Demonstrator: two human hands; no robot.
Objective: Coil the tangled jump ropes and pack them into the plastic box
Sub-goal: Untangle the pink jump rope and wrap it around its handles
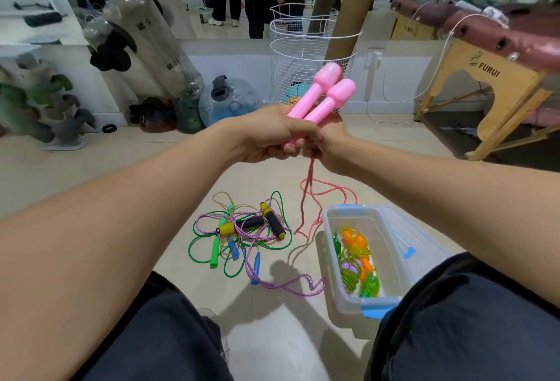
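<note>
Jump ropes, three states: pink rope's two handles (325,94) held side by side above floor, left hand (266,135) clenched round their lower ends, right hand (330,145) closed at point where cord leaves handles; pink cord (309,195) hangs to floor, uncoiled; tangled pile (242,229) lies left of plastic box (339,295); box already holds coiled ropes (357,262). Step judged: start of coiling pink rope. Next move calls for drawing cord up in even loops, clear of pile.

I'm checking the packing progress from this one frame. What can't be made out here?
- Head view: the lower ends of the pink handles, hidden inside the left hand and right hand.
- The plastic box near corner, covered by the right leg.
- How many ropes form the tangled pile: the strands overlap.
</note>
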